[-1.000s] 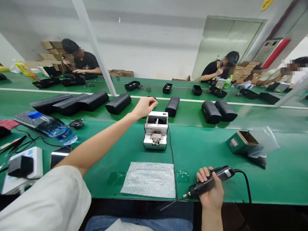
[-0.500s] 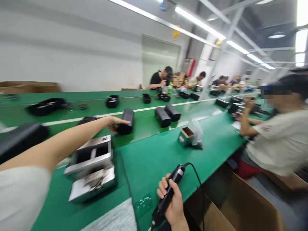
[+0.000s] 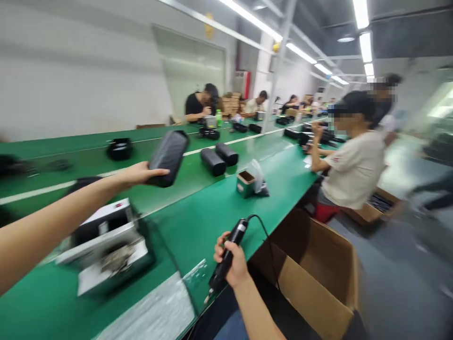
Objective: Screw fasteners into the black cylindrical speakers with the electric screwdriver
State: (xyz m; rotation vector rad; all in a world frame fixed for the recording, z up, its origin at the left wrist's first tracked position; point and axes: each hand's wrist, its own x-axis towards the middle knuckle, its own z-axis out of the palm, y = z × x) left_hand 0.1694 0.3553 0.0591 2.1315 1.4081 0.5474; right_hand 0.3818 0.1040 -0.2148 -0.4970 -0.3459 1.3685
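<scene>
So the left hand (image 3: pixel 140 174) has its fingers around the near end of a black case (image 3: pixel 171 153) over the green bench (image 3: pixel 198 212), long axis running far and right from the grip. The right hand (image 3: pixel 234 262)? Well apart, nearer, fingers wrapped round a black power screwdriver (image 3: pixel 220 271).

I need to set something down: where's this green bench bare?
Bare green tabletop lies between the boxy silver machine and the green square box, and right of the clear plastic bag. Crowded: by the machine, black cable and silvery bubble-wrap sheet.
</scene>
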